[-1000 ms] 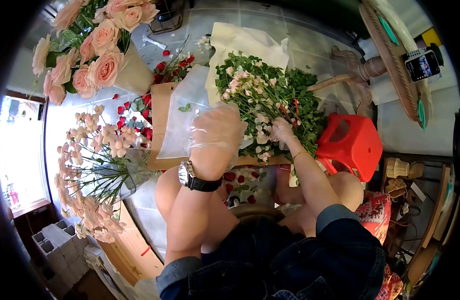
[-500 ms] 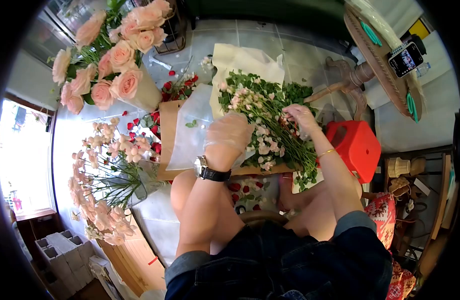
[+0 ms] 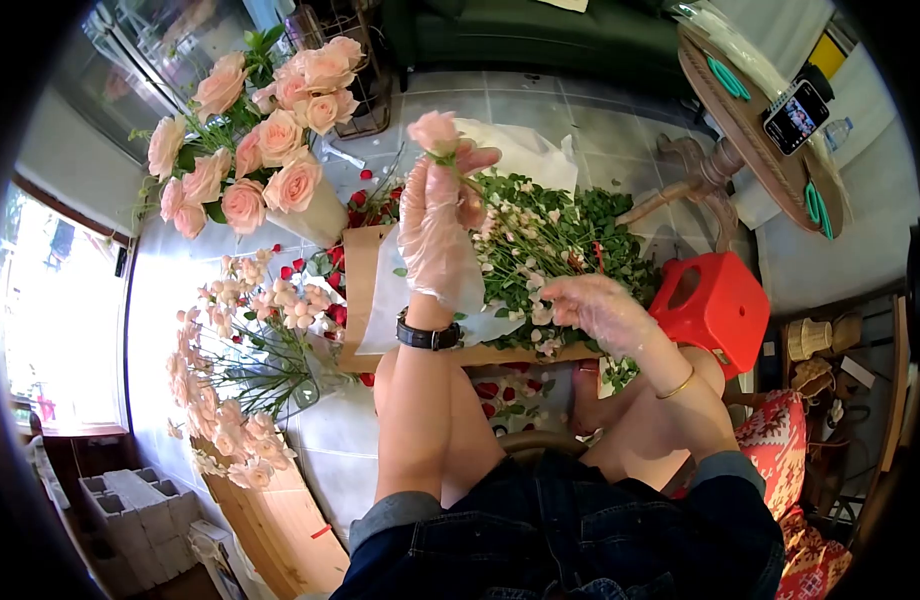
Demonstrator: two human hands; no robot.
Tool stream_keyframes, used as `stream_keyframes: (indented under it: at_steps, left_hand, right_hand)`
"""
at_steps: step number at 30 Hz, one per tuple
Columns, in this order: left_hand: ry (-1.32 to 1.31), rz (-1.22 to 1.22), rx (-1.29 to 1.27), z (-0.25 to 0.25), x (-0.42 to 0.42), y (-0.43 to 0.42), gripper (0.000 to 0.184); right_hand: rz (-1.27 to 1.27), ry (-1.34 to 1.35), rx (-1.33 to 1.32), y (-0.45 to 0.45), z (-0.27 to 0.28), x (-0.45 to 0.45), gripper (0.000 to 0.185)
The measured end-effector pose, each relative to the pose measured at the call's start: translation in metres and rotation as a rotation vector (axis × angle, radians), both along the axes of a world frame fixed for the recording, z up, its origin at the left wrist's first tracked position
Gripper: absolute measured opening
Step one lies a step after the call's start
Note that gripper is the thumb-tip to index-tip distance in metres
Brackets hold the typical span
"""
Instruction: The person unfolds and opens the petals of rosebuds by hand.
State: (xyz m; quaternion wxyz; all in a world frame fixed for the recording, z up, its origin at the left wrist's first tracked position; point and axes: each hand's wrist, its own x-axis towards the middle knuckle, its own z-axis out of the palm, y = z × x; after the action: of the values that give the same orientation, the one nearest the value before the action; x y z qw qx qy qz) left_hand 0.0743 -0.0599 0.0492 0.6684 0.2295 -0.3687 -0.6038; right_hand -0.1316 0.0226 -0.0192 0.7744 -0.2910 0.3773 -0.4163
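Observation:
My left hand (image 3: 440, 225), in a clear plastic glove, is raised and closed around the stem of a pink rose (image 3: 435, 133), whose bloom stands above the fingers. Below and to the right of it, a pile of small pale pink flowers with leafy green stems (image 3: 570, 225) lies on white and brown wrapping paper. Also gloved, my right hand (image 3: 600, 310) hovers over the near edge of this pile, its fingers apart and nothing visible in them. Brown paper (image 3: 358, 300) shows under the white sheet at the left.
Pink roses (image 3: 280, 135) fill a white vase at the back left, with paler flowers (image 3: 235, 380) in a glass vase nearer. A red stool (image 3: 725, 315) stands right. A round table (image 3: 755, 110) bears a phone (image 3: 797, 117) and teal-handled scissors (image 3: 818, 205). Red petals litter the floor.
My left hand has turned up and now shows a pink rose in its grip. The right hand has come off the stems and moved nearer to me. The view has shifted slightly.

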Motion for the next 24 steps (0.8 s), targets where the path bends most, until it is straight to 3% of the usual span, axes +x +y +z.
stream_keyframes:
  at_steps: [7, 9, 10, 12, 14, 20, 24]
  left_hand:
    - [-0.036, 0.002, -0.052, -0.013, -0.012, -0.001, 0.018]
    - [-0.042, -0.052, -0.07, -0.014, -0.019, -0.002, 0.012]
    - [-0.041, -0.061, -0.065, -0.016, -0.023, 0.001, 0.012]
    - [-0.101, -0.139, -0.061, -0.02, -0.035, 0.008, 0.011]
    - [-0.144, -0.181, -0.032, -0.023, -0.046, 0.015, 0.01]
    - [-0.306, -0.249, 0.012, -0.035, -0.07, 0.031, 0.011]
    - [-0.355, -0.277, -0.018, -0.037, -0.075, 0.036, 0.012]
  right_hand:
    - [0.122, 0.15, 0.071, -0.003, 0.011, 0.0, 0.024]
    - [0.253, 0.971, -0.743, -0.017, 0.018, -0.009, 0.016]
    - [0.091, 1.242, -1.102, -0.027, 0.032, -0.01, 0.012]
    - [-0.304, 1.124, -1.067, -0.034, 0.07, -0.002, 0.016]
    - [-0.404, 1.085, -1.065, -0.032, 0.091, -0.003, 0.021]
    - [-0.548, 0.856, -1.169, -0.033, 0.069, -0.012, 0.03]
    - [-0.463, 0.975, -1.225, -0.029, 0.076, -0.021, 0.031]
